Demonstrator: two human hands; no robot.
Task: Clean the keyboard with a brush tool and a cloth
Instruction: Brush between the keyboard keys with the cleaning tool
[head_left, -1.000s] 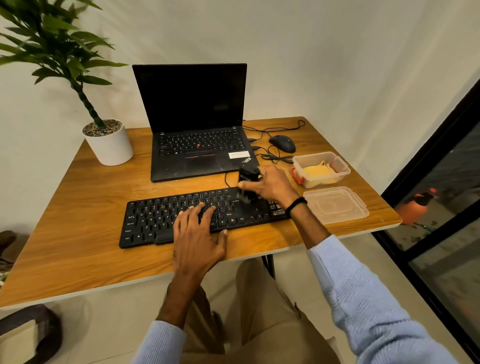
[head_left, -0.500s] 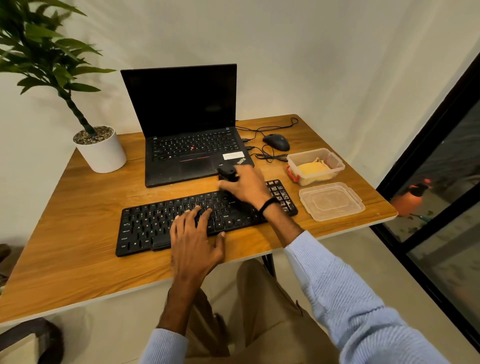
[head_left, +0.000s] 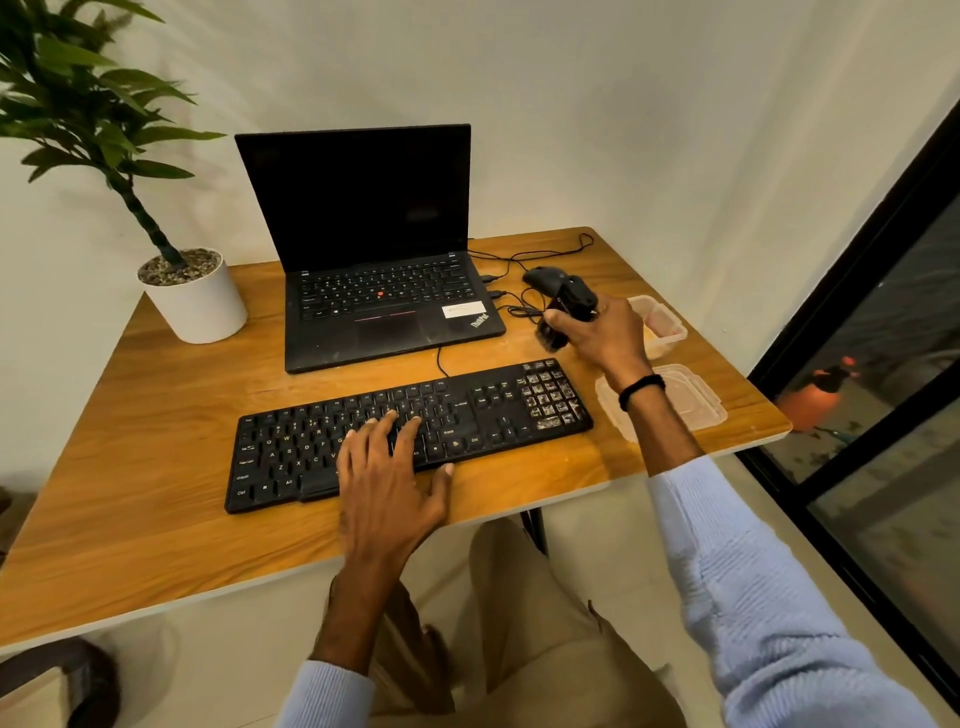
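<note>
Wooden desk (head_left: 156, 415) set against a pale wall carries the whole scene, with a dark glass door off to the side of the right hand. A black keyboard (head_left: 410, 431) lies near the front edge, and the left hand (head_left: 389, 478) is laid flat on its middle keys with the fingers spread apart, gripping nothing, apparently to steady it. The right hand (head_left: 602, 338) is raised off the keyboard, just beyond its number-pad end, and is closed around a small black brush tool (head_left: 566, 312); whether bristles point down cannot be told. Past that hand a black mouse (head_left: 540, 278) and loose cables are seen, and on its far side an open plastic box (head_left: 670, 332) is partly hidden; something yellow is glimpsed inside, possibly the cloth, though this cannot be confirmed. A clear lid (head_left: 696, 410) rests under the right wrist. Beyond the left hand an open laptop (head_left: 374, 260) stands with a dark screen, and a potted plant (head_left: 192, 296) is placed well to its far left.

Pale specks are visible on the number-pad keys nearest the right hand, so the brushing is judged unfinished there. The cloth step is judged not yet begun, since no cloth is held in either hand.
</note>
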